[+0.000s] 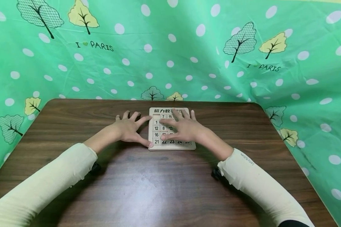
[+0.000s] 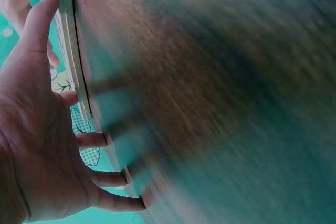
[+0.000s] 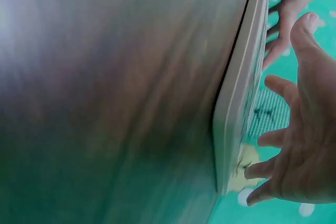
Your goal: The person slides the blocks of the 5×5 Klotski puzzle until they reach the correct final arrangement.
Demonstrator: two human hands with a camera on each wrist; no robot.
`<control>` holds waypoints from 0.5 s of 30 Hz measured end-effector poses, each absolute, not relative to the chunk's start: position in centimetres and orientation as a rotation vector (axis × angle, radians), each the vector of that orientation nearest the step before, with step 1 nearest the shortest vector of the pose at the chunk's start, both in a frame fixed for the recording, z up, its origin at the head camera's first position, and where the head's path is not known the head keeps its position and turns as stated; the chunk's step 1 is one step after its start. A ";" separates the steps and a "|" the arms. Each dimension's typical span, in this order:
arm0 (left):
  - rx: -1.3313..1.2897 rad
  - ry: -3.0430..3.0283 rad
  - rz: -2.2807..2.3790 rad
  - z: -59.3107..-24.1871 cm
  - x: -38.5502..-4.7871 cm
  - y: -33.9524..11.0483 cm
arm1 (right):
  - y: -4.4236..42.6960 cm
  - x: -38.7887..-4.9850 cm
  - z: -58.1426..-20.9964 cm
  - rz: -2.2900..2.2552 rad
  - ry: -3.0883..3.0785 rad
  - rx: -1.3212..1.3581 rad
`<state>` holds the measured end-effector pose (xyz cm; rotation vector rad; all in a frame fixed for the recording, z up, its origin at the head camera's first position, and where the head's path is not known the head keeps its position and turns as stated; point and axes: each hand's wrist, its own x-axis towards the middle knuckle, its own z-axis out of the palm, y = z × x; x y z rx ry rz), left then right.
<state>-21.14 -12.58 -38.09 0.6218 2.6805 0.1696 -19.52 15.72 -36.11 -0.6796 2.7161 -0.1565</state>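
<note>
A pale sliding number puzzle (image 1: 172, 148) lies flat on the wooden table, Chinese lettering across its top and rows of numbered tiles below. Its top-left cell (image 1: 156, 117) holds no tile. At the board's left side, my left hand (image 1: 128, 129) has its fingers spread, with the thumb at the lower-left corner and the index fingertip by the upper-left edge. My right hand (image 1: 184, 127) reaches over the right part of the puzzle, fingers spread, hiding several tiles. In the right wrist view, that hand (image 3: 310, 145) appears raised above the board's surface and grips nothing.
The dark wooden table (image 1: 147, 189) extends around the puzzle on all sides. Behind it and at both sides hangs a green cloth (image 1: 159, 56) with white dots and printed trees. Pale sleeves (image 1: 51, 176) cover both forearms, and dark objects show under the wrists.
</note>
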 end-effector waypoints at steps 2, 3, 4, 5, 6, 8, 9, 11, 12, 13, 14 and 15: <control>0.623 2.679 0.165 -38.1 -21.1 -12.6 | 15.3 -19.0 -36.1 -0.148 2.699 -0.701; 0.625 2.679 0.162 -38.0 -21.1 -12.6 | 15.2 -18.8 -36.1 -0.145 2.692 -0.705; 0.626 2.678 0.160 -38.0 -21.2 -12.6 | 15.1 -18.6 -36.2 -0.141 2.687 -0.703; 0.627 2.678 0.158 -38.0 -21.2 -12.6 | 15.0 -18.5 -36.2 -0.140 2.686 -0.702; 0.629 2.678 0.158 -37.9 -21.2 -12.6 | 14.9 -18.5 -36.3 -0.136 2.690 -0.700; 0.630 2.675 0.157 -37.9 -21.2 -12.5 | 14.8 -18.5 -36.4 -0.135 2.697 -0.684; 0.629 2.674 0.157 -37.9 -21.2 -12.5 | 14.7 -18.5 -36.4 -0.135 2.702 -0.675; 0.626 2.670 0.157 -37.9 -21.2 -12.5 | 14.6 -18.8 -36.4 -0.131 2.708 -0.663; 0.625 2.669 0.158 -37.9 -21.2 -12.5 | 14.4 -19.0 -36.4 -0.129 2.712 -0.660; 0.623 2.667 0.158 -37.9 -21.2 -12.5 | 14.3 -19.1 -36.3 -0.129 2.715 -0.654; 0.621 2.667 0.158 -37.9 -21.3 -12.5 | 14.2 -19.4 -36.2 -0.127 2.718 -0.650; 0.619 2.667 0.157 -37.9 -21.3 -12.5 | 14.1 -19.6 -36.1 -0.129 2.719 -0.649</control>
